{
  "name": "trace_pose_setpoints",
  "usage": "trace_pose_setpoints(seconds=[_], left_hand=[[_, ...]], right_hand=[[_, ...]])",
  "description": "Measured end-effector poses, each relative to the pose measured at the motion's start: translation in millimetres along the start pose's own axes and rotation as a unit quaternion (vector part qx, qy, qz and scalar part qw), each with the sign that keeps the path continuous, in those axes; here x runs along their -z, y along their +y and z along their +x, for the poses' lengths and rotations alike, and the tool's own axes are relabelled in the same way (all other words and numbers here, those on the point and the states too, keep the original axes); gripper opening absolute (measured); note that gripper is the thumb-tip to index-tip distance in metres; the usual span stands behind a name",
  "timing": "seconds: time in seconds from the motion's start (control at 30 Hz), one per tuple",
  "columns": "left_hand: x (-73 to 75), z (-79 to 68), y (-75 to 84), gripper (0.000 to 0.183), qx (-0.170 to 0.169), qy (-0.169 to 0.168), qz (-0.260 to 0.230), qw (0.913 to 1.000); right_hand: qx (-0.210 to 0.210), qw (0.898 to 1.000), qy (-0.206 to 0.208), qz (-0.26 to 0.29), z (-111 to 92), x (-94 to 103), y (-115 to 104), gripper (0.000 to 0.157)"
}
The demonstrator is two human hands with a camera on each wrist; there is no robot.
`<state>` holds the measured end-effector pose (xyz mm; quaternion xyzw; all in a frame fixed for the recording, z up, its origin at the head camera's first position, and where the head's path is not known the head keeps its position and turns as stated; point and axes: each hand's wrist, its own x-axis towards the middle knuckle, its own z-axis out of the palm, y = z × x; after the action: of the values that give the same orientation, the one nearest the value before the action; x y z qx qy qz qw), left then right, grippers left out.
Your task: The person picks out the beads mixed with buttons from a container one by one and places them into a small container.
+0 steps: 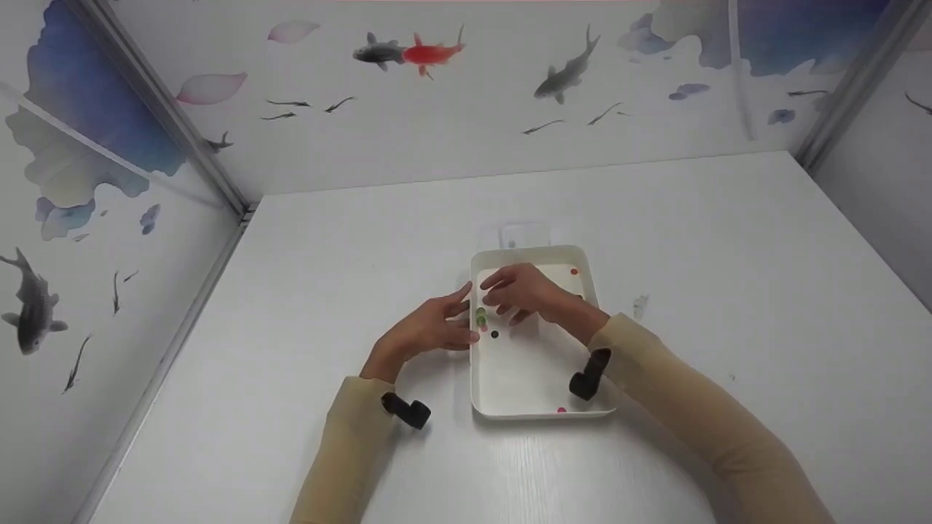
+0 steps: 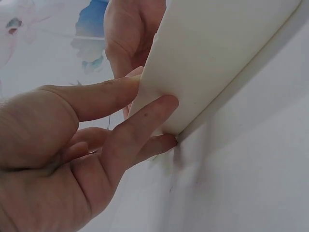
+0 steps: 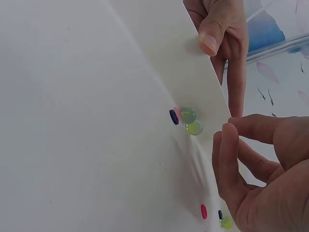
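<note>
A white rectangular tray (image 1: 542, 371) lies on the table. My left hand (image 1: 437, 324) grips its left wall, the thumb inside the rim and fingers (image 2: 154, 113) against the outer side. Above the tray's left part hovers my right hand (image 1: 528, 291). In the right wrist view its thumb and forefinger tips meet; whether something tiny is between them is hidden. Two translucent green marbles (image 3: 188, 115) sit against the left wall, beside a pink disc (image 3: 176, 113) and a black disc (image 3: 174, 117). Farther along are a red-pink disc (image 3: 203, 211) and another green marble (image 3: 226, 222).
A clear plastic container (image 1: 526, 233) stands just behind the tray. An orange-red piece (image 1: 574, 271) lies near the tray's far right corner, a pink piece (image 1: 561, 410) at its near edge. Patterned wall panels (image 1: 466, 124) bound the white table (image 1: 306, 291).
</note>
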<state>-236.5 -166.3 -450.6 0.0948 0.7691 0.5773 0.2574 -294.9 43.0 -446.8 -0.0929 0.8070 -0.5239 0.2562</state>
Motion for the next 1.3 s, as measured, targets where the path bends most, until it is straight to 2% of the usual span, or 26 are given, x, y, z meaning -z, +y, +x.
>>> trace_pose_setpoints(seconds=[0.3,0.53,0.7,0.93,1.3], left_hand=[[0.7,-0.9,1.0,0.093,-0.009,-0.002,0.014,0.9999],[0.3,-0.8,1.0,0.094,0.005,0.006,0.023,0.9997],[0.3,-1.2,1.3,0.094,-0.003,-0.001,0.002,1.0000],[1.3,-1.3,-0.8,0.094,-0.014,-0.002,0.018,0.9997],[0.8,-0.7,-1.0,0.094,-0.010,-0.002,0.002,0.9999]], right_hand=[[-0.015,1.000,0.002,-0.026,3,-6.8,0,0.031],[-0.030,0.998,0.000,-0.046,3,-9.1,0,0.029],[-0.024,0.998,-0.003,-0.052,2,-9.0,0,0.026],[-0.005,0.998,-0.007,-0.069,2,-9.2,1,0.024],[-0.013,0.995,-0.002,-0.102,2,-11.9,-2,0.021]])
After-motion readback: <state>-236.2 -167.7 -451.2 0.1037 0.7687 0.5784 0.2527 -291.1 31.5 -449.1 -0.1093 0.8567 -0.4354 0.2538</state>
